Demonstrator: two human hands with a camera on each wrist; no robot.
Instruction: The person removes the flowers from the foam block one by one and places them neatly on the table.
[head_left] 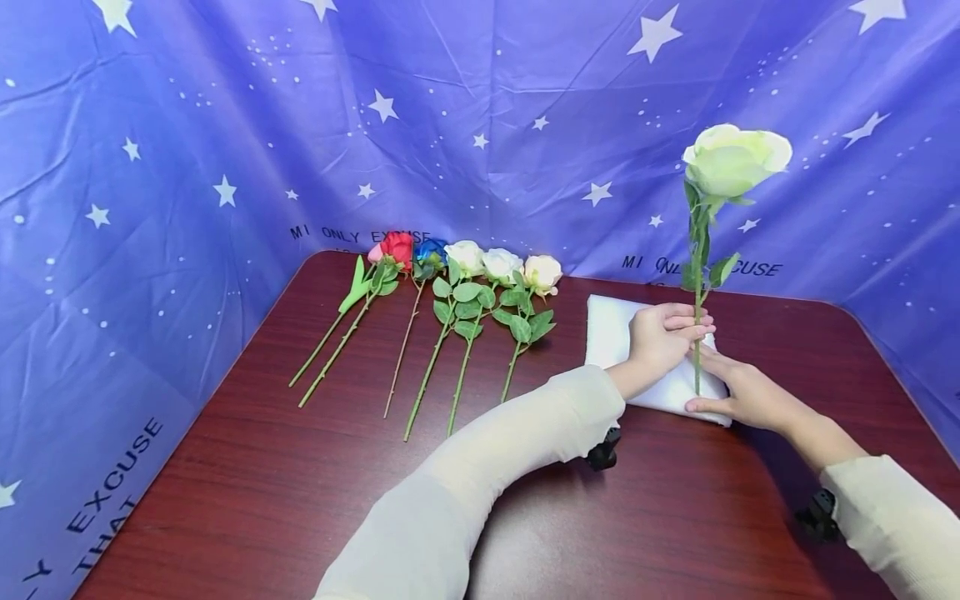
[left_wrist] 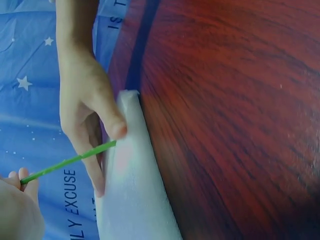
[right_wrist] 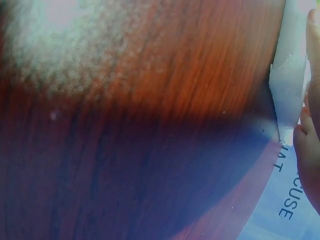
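My left hand [head_left: 660,342] pinches the green stem of a pale greenish-white artificial rose [head_left: 735,162], holding it upright over a flat white pad [head_left: 611,333]. The pad looks soft, but its material is unclear. My right hand [head_left: 757,396] rests at the pad's right side, thumb and fingers spread apart. In the left wrist view the stem [left_wrist: 67,162] runs from my left hand [left_wrist: 20,210] to the pad's surface near the right thumb. Whether the stem's end is pushed in or only touches cannot be told. The right wrist view shows just part of the right hand [right_wrist: 311,110].
Left of the pad several artificial flowers lie in a row: a red rose [head_left: 397,250], a blue flower [head_left: 430,257], white roses [head_left: 465,257] and a cream one [head_left: 542,273]. They lie on a dark red wooden table [head_left: 337,500]. A blue starry cloth [head_left: 480,100] hangs behind.
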